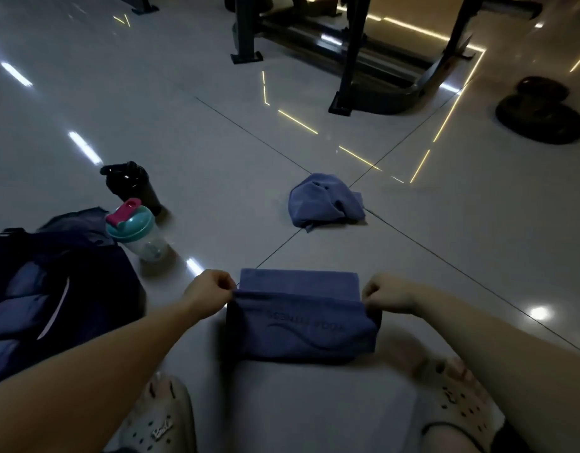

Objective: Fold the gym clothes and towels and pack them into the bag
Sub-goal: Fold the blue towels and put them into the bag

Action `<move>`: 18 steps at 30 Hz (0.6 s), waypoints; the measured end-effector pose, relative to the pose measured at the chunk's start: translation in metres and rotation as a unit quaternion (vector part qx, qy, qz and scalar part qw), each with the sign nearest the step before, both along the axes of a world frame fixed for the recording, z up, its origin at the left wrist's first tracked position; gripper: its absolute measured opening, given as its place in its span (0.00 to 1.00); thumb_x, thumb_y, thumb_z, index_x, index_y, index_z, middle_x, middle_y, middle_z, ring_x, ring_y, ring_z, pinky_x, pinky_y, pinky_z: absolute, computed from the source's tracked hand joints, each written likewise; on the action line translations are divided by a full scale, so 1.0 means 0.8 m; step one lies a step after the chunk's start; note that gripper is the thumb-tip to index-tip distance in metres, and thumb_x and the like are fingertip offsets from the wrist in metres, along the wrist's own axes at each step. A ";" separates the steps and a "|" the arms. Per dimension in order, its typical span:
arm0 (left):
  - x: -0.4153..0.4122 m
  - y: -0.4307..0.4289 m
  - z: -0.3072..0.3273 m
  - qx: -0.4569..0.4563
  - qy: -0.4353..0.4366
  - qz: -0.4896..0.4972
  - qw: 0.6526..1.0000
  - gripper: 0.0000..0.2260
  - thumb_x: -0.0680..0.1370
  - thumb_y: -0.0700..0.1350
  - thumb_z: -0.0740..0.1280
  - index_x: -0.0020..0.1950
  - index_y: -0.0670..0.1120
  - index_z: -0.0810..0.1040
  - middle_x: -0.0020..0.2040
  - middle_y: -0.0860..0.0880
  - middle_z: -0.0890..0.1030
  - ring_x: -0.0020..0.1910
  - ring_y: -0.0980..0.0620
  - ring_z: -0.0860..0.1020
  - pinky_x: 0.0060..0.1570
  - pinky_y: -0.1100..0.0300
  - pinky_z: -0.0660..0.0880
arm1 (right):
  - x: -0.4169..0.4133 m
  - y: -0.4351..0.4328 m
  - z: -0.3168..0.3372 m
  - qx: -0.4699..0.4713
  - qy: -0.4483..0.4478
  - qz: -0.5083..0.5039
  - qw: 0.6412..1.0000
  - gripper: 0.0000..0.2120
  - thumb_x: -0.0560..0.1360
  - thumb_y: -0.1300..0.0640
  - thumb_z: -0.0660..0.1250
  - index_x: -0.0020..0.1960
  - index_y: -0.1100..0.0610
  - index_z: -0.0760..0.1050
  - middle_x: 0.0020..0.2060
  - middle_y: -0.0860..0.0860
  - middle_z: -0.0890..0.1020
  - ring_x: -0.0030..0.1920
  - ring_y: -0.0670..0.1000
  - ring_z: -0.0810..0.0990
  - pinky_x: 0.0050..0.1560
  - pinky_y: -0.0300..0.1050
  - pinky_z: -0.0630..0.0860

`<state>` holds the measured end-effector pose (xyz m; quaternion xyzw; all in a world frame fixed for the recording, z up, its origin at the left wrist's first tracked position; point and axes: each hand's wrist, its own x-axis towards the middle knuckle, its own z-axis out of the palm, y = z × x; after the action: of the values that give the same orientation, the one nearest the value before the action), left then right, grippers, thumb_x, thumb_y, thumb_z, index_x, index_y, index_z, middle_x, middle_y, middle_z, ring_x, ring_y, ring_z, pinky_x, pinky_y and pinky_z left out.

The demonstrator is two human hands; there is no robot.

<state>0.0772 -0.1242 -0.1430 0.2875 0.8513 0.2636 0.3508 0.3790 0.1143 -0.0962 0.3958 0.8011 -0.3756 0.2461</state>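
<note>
Bare floor between shaker bottle and crumpled towel

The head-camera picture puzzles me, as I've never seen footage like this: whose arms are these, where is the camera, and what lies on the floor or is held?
No machine here: a person wears the camera on their head, so it looks down at their own arms. The left hand and right hand each pinch a corner of a blue towel, folding it on the tiled floor. A second towel lies crumpled farther ahead. On the left sit a dark bag, a clear shaker bottle with a teal lid and a black bottle. Gym equipment and weight plates stand beyond.
</note>
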 end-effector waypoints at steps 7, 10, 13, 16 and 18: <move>-0.007 0.024 -0.034 0.050 -0.013 0.108 0.993 0.08 0.71 0.33 0.65 0.39 0.44 0.80 0.36 0.43 0.83 0.36 0.47 0.78 0.38 0.56 0.75 | -0.020 0.022 -0.043 0.129 0.065 -0.019 0.989 0.09 0.72 0.63 0.63 0.36 0.52 0.70 0.35 0.51 0.76 0.41 0.57 0.76 0.42 0.49 0.73; -0.011 0.032 -0.048 0.063 -0.030 0.129 0.989 0.08 0.73 0.33 0.65 0.40 0.44 0.79 0.38 0.44 0.82 0.37 0.47 0.78 0.38 0.55 0.73 | -0.028 0.027 -0.066 0.118 0.091 -0.049 0.988 0.11 0.73 0.63 0.62 0.38 0.50 0.69 0.38 0.51 0.77 0.44 0.58 0.76 0.45 0.51 0.74; -0.010 0.037 -0.063 0.065 -0.041 0.137 0.988 0.07 0.75 0.35 0.65 0.42 0.46 0.78 0.41 0.43 0.82 0.39 0.48 0.77 0.39 0.54 0.73 | -0.036 0.029 -0.087 0.091 0.094 -0.064 0.989 0.10 0.75 0.63 0.61 0.39 0.50 0.68 0.41 0.53 0.78 0.45 0.58 0.77 0.47 0.53 0.75; -0.010 0.044 -0.078 0.057 -0.039 0.139 0.988 0.06 0.78 0.38 0.66 0.44 0.48 0.78 0.42 0.45 0.83 0.39 0.48 0.78 0.40 0.54 0.74 | -0.039 0.032 -0.106 0.099 0.078 -0.084 0.988 0.10 0.76 0.62 0.60 0.40 0.50 0.68 0.44 0.54 0.80 0.45 0.58 0.77 0.45 0.52 0.74; -0.012 0.048 -0.082 0.051 -0.023 0.144 0.988 0.04 0.79 0.40 0.67 0.45 0.48 0.78 0.42 0.46 0.83 0.38 0.48 0.78 0.39 0.54 0.74 | -0.039 0.035 -0.115 0.114 0.077 -0.109 0.984 0.09 0.76 0.62 0.61 0.40 0.49 0.70 0.44 0.54 0.81 0.45 0.58 0.78 0.42 0.50 0.73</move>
<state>0.0676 -0.0855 -0.2089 0.1737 0.8611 0.3609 0.3132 0.3481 0.1423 -0.1884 0.4765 0.8071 -0.3355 0.0944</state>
